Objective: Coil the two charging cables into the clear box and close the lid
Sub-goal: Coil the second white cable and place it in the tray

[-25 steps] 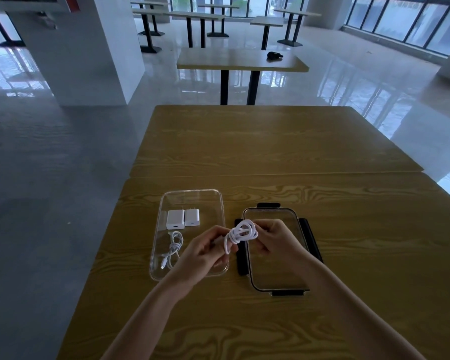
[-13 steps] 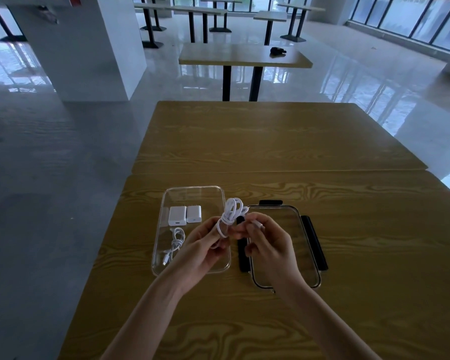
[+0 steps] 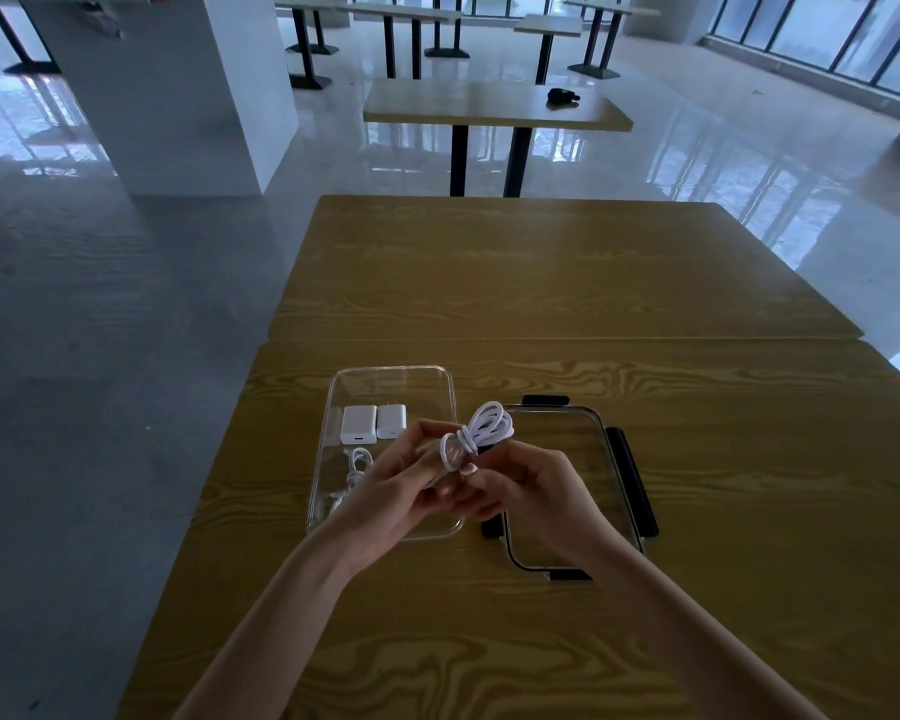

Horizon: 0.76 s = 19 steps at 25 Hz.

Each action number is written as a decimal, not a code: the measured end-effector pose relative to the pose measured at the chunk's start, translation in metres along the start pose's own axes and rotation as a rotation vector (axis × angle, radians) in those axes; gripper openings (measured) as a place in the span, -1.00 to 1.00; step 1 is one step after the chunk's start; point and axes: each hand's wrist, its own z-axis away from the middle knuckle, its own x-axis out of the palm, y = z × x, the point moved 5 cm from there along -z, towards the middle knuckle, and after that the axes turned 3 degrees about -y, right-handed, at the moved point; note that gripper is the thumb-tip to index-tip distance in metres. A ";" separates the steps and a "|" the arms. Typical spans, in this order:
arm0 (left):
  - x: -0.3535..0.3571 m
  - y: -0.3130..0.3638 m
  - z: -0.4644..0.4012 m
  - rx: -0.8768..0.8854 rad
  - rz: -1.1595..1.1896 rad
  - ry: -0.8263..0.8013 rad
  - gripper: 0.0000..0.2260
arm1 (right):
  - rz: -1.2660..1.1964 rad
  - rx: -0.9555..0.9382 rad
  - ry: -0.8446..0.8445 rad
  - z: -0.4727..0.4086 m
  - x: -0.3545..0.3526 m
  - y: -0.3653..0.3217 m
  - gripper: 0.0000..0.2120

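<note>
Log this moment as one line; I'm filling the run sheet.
stage: coiling second cable | left hand + right hand: hold white cable | clear box: first cable inside | lid: off

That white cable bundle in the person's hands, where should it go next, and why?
Probably a short move left, lowering the coiled cable into the clear box. Both the left hand and right hand hold it already wrapped, above the gap between box and lid. The other cable already lies inside, beside two chargers.
</note>
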 end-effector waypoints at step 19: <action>-0.005 0.001 -0.010 0.223 -0.706 0.167 -0.90 | 0.082 0.205 0.096 -0.007 0.000 0.010 -0.90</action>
